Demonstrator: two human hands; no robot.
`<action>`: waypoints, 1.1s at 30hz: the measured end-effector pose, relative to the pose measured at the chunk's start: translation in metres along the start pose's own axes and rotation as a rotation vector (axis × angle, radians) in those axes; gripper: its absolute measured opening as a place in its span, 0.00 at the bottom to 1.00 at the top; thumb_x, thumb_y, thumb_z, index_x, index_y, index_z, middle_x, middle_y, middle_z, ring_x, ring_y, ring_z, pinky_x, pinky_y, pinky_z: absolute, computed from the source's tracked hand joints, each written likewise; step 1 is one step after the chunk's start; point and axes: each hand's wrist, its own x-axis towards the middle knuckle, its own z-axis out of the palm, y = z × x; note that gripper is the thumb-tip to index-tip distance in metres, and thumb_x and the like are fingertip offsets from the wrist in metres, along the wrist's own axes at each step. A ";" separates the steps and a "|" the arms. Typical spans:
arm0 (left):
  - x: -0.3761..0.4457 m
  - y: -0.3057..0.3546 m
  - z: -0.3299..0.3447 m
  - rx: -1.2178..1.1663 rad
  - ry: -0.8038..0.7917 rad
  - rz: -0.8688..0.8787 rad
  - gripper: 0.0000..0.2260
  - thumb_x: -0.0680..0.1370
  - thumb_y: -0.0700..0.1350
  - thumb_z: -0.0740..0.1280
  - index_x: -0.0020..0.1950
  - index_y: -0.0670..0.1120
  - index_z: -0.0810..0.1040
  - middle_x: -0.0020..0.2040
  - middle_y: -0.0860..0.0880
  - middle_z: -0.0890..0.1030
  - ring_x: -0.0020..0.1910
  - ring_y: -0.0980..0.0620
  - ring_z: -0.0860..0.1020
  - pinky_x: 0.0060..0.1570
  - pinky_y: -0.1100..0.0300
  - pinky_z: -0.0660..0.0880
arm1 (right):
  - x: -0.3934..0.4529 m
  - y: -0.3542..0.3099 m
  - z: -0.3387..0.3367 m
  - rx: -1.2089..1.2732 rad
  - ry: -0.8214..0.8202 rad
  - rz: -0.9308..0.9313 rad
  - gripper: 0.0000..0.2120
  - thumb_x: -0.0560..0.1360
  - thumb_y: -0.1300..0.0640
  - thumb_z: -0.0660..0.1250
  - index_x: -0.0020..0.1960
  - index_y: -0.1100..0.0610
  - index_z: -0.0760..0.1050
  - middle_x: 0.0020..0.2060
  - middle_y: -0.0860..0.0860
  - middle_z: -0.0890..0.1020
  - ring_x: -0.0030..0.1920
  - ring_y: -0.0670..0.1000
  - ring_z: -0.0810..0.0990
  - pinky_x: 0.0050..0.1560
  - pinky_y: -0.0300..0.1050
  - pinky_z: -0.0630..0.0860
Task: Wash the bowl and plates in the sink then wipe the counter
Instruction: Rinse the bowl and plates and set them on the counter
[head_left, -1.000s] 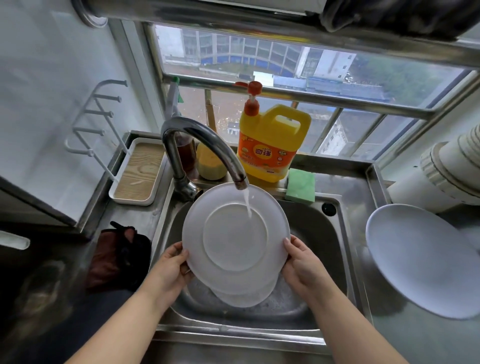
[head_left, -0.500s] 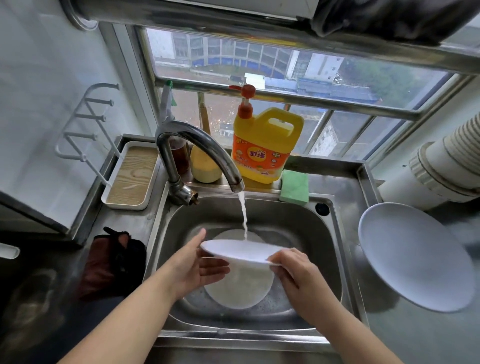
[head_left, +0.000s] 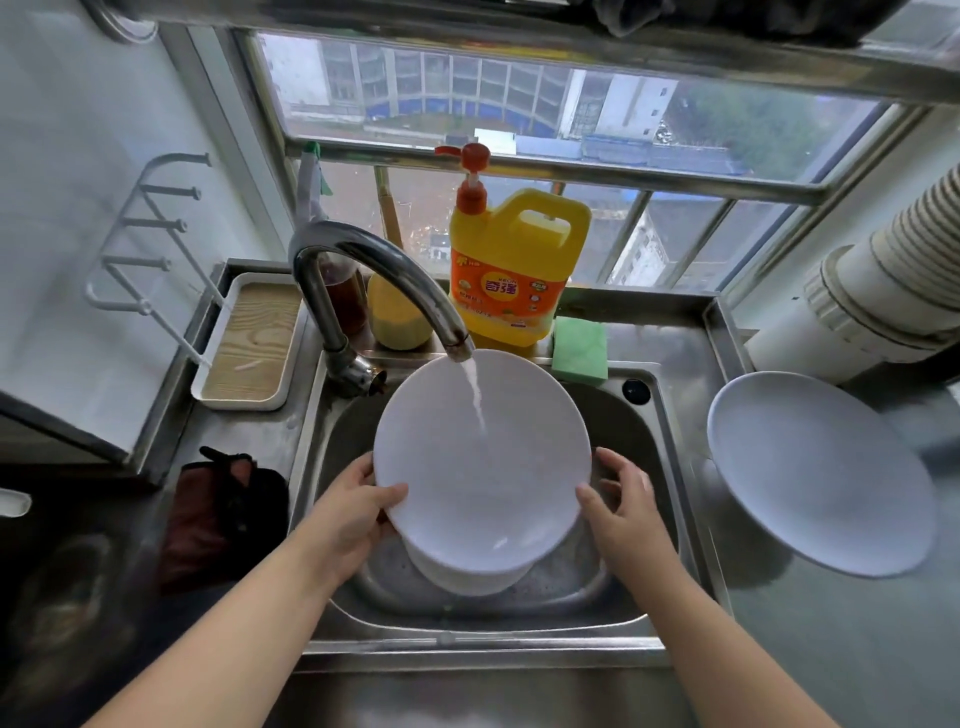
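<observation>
A steel counter runs under a barred window in my kitchen. From the left: a wood-lined tray, a dark cloth, then the sink, holding one white dish. Over it my left hand and right hand grip one plate by its edges, tilted under the tap. A second plate rests on the counter at right.

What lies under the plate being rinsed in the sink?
Under the held plate another white dish sits in the sink. Only its near edge shows; the rest is covered.
</observation>
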 end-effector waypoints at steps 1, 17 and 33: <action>0.000 0.000 -0.001 -0.003 -0.005 0.013 0.17 0.77 0.30 0.61 0.63 0.44 0.72 0.55 0.43 0.81 0.54 0.43 0.79 0.44 0.51 0.77 | 0.004 -0.002 0.003 0.094 -0.020 0.097 0.20 0.78 0.54 0.64 0.68 0.50 0.65 0.60 0.45 0.71 0.58 0.47 0.73 0.61 0.47 0.73; 0.006 0.000 0.006 0.355 -0.039 0.062 0.11 0.82 0.37 0.56 0.60 0.44 0.75 0.53 0.47 0.81 0.53 0.48 0.79 0.47 0.56 0.76 | 0.014 0.002 -0.005 0.269 0.072 0.166 0.05 0.78 0.58 0.64 0.52 0.53 0.77 0.46 0.49 0.83 0.49 0.51 0.81 0.50 0.46 0.79; 0.010 -0.041 0.066 0.504 -0.190 -0.215 0.08 0.78 0.33 0.62 0.52 0.36 0.81 0.45 0.42 0.85 0.45 0.47 0.83 0.41 0.59 0.79 | -0.016 -0.046 -0.079 -0.174 0.326 0.053 0.06 0.72 0.57 0.67 0.38 0.58 0.79 0.28 0.52 0.82 0.29 0.51 0.82 0.40 0.48 0.81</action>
